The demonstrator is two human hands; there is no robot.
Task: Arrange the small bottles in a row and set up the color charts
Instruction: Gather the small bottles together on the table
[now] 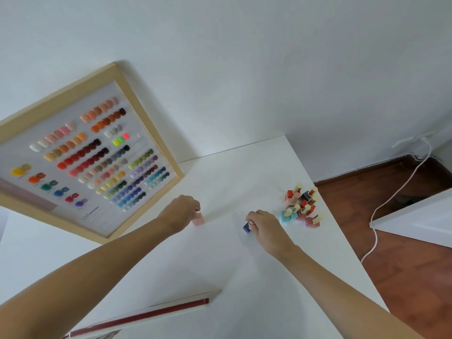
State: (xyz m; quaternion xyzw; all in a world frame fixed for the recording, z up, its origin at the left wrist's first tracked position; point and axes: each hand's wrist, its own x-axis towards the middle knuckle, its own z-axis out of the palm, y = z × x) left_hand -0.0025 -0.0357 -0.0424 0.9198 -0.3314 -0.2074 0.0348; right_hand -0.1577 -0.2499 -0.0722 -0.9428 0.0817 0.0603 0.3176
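My left hand (181,211) is closed on a small pink bottle (198,219) that rests on the white table (220,260). To its right, my right hand (263,225) grips a small dark blue bottle (247,227), also down on the table surface. A cluster of several small bottles (302,206) with gold caps, in red, teal, pink and dark colours, stands near the table's right edge. A wood-framed color chart (85,155) with rows of coloured nail swatches leans against the wall at the left.
A flat board with a dark red edge (156,314) lies at the table's near side. Right of the table is wooden floor (403,253) with a white cable (391,199) and a white panel (420,223).
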